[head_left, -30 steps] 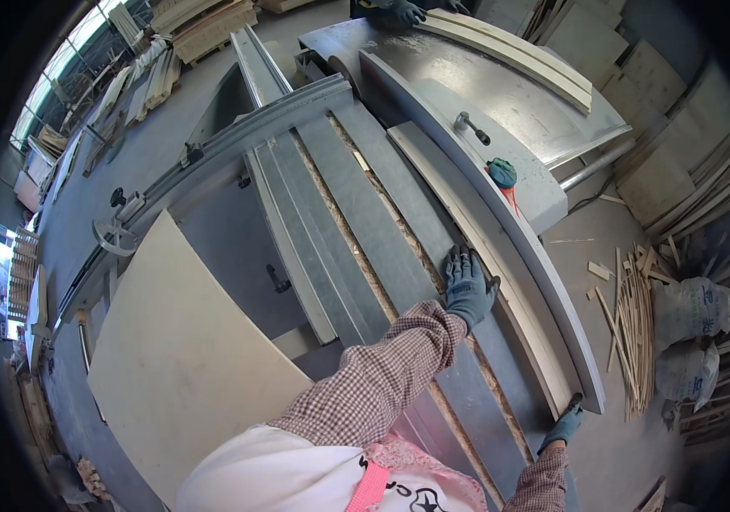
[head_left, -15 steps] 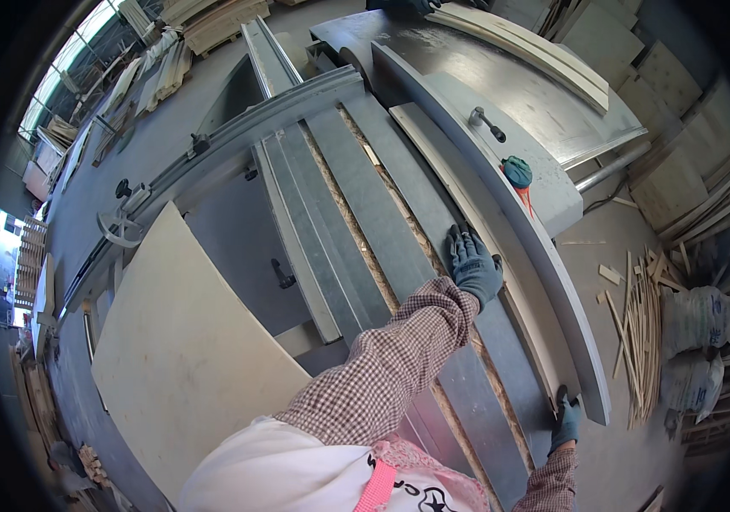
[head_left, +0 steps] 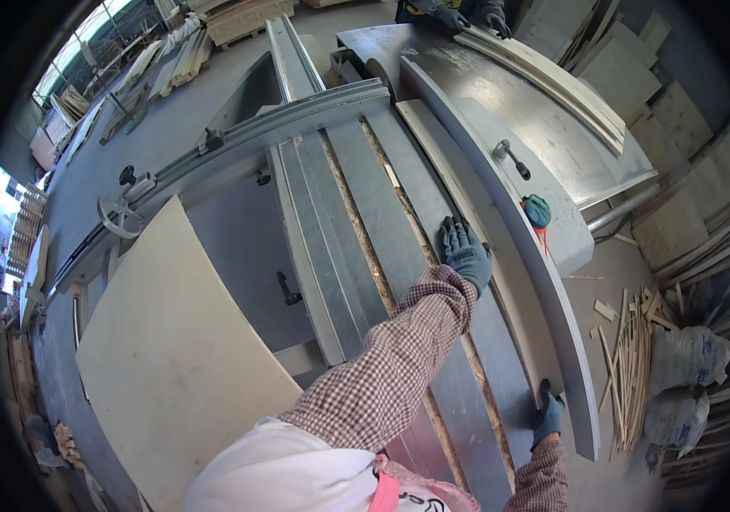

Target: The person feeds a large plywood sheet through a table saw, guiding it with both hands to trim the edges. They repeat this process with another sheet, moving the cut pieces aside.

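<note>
A long, pale wooden board [head_left: 507, 286] lies along the grey metal fence [head_left: 525, 246] on the slotted metal saw table [head_left: 382, 205]. My left hand [head_left: 466, 254], in a grey-blue work glove, rests open and flat, its palm against the board's left side. At the board's near end, my right hand [head_left: 550, 416] in a similar glove is closed on the end, with some of its fingers hidden. Beyond the board's far end, a round saw blade [head_left: 380, 78] stands beside the fence.
A large pale panel [head_left: 182, 341] leans at the left. Across the metal table [head_left: 399, 43], a co-worker's gloved hands [head_left: 495, 20] are near long boards [head_left: 553, 85]. Offcut strips [head_left: 629, 375] and white sacks [head_left: 689, 358] lie right. A black-handled lever [head_left: 512, 158] stands behind the fence.
The board has slid forward along the fence toward the blade, with both my hands moving along. My view has shifted slightly, and more of the co-worker's hands shows at the far table.
</note>
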`<state>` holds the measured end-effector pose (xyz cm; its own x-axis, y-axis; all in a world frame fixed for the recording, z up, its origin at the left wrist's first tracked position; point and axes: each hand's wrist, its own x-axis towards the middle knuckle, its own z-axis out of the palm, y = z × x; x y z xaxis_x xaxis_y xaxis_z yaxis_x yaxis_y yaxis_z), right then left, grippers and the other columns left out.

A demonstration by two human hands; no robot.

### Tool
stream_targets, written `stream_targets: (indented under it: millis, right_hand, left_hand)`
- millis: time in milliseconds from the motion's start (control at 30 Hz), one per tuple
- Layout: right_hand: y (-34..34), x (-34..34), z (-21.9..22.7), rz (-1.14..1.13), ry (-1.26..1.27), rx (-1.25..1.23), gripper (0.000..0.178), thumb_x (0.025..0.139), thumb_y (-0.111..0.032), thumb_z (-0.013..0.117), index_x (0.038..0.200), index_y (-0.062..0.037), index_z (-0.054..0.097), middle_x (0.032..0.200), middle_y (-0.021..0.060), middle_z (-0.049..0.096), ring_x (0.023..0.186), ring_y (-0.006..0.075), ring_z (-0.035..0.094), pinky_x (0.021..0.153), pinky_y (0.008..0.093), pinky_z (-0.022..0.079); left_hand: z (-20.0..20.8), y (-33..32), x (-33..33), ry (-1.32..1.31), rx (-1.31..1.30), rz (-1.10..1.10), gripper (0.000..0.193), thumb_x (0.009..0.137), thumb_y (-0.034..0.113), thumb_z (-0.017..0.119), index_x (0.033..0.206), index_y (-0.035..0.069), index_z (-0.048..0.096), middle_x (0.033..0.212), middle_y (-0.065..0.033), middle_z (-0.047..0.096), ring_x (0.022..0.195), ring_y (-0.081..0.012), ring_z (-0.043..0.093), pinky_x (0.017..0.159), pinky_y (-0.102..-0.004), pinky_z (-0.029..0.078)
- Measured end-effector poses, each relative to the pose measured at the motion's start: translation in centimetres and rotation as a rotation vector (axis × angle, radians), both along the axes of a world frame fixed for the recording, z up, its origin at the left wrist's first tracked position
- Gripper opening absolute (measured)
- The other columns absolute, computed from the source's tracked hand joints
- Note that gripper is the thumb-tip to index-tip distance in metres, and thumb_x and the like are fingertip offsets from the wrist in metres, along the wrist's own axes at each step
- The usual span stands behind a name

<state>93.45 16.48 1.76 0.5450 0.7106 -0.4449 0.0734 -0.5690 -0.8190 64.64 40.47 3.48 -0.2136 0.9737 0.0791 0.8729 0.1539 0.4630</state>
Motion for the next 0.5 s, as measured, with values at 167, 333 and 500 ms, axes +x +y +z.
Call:
stream_targets:
  millis: [167, 333, 500]
  right_hand:
    - [0.7, -0.4, -0.5, -0.108, 0.088, -0.077, 0.063, 0.075, -0.037, 0.076, 0.114, 0.0091, 0.057, 0.108, 0.0131, 0.062, 0.096, 0.0240, 0.058, 0.084, 0.0328, 0.044]
    - [2.1, -2.1, 0.9, -0.080, 0.056, 0.018, 0.062, 0.075, -0.035, 0.077, 0.113, 0.0094, 0.057, 0.106, 0.0139, 0.063, 0.092, 0.0238, 0.058, 0.083, 0.0326, 0.044]
    - [7.0, -3.0, -2.1, -0.050, 0.203, -0.004, 0.062, 0.075, -0.035, 0.077, 0.114, 0.0084, 0.057, 0.111, 0.0135, 0.062, 0.094, 0.0233, 0.059, 0.082, 0.0321, 0.045]
  left_hand:
    - [-0.2, 0.4, -0.5, 0.001, 0.016, 0.011, 0.075, 0.089, 0.039, 0.045, 0.139, -0.012, 0.021, 0.149, -0.0264, 0.016, 0.141, -0.0392, 0.007, 0.114, -0.0471, 0.003]
    - [0.0, 0.5, -0.9, 0.008, 0.021, -0.014, 0.075, 0.090, 0.041, 0.043, 0.139, -0.012, 0.022, 0.150, -0.0265, 0.014, 0.141, -0.0391, 0.007, 0.114, -0.0476, 0.001]
    - [-1.4, -3.1, 1.4, -0.025, 0.051, -0.201, 0.078, 0.088, 0.041, 0.044, 0.138, -0.014, 0.020, 0.147, -0.0325, 0.014, 0.140, -0.0423, 0.009, 0.114, -0.0497, 0.001]
